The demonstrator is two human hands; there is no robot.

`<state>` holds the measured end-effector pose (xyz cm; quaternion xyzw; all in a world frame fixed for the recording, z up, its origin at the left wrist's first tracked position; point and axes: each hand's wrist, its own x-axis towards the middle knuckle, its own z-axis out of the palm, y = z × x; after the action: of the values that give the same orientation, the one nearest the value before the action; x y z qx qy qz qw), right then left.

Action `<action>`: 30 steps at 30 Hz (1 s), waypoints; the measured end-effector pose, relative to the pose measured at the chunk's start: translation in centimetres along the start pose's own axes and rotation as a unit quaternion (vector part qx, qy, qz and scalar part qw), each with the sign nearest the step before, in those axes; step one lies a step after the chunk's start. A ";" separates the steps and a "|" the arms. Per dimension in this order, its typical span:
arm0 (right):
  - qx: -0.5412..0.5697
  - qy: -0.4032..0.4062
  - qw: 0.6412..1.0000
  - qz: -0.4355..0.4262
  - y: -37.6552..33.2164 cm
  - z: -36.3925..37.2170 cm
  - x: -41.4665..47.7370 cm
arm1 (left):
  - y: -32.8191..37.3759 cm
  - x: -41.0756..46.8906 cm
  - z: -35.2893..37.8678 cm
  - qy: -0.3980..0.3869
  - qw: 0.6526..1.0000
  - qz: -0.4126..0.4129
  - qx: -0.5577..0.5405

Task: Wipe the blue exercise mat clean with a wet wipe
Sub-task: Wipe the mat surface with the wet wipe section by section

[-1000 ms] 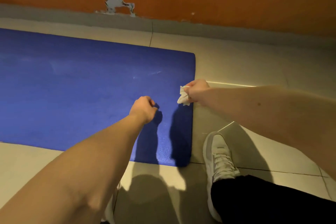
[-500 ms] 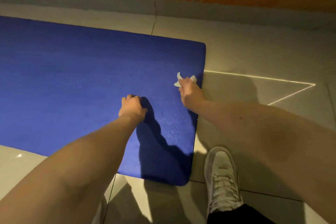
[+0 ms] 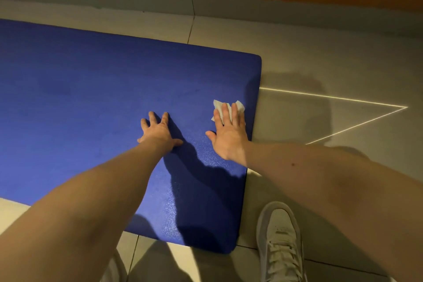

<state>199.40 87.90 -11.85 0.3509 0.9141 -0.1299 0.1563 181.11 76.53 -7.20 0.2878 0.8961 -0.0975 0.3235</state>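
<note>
1. Mat [image 3: 91, 110] lies on the floor [image 3: 320, 64], centre-left of frame.
2. Right hand [image 3: 229, 135], earlier pinching the wipe [image 3: 218, 105], now presses it flat-fingered by the mat's right edge.
3. Left hand [image 3: 158, 131] has unclenched and braces flat; wiping likely starts now.

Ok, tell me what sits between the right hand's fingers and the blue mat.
The white wet wipe: the right hand presses it flat onto the blue mat, near its end edge. The head view shows this.
</note>
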 end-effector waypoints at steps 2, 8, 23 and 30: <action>0.064 0.001 0.997 -0.050 -1.1 -0.1 1.0 | 0.1 -0.2 -0.1 0.004 1.000 -0.001 0.010; 0.012 0.005 0.975 -0.222 -2.7 -1.6 2.8 | -0.1 -0.4 -0.8 -0.008 0.999 0.008 0.044; 0.151 0.106 0.983 -0.026 -4.2 -1.9 3.4 | 0.0 -0.5 -1.1 0.004 0.996 0.007 0.088; 0.095 0.112 0.982 -0.121 1.5 -3.3 5.3 | 0.0 -0.4 -1.0 0.003 0.997 0.006 0.079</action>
<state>196.00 93.33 -10.99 0.2628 0.9451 -0.1941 0.0021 180.82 76.68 -6.18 0.3186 0.8845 -0.1654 0.2980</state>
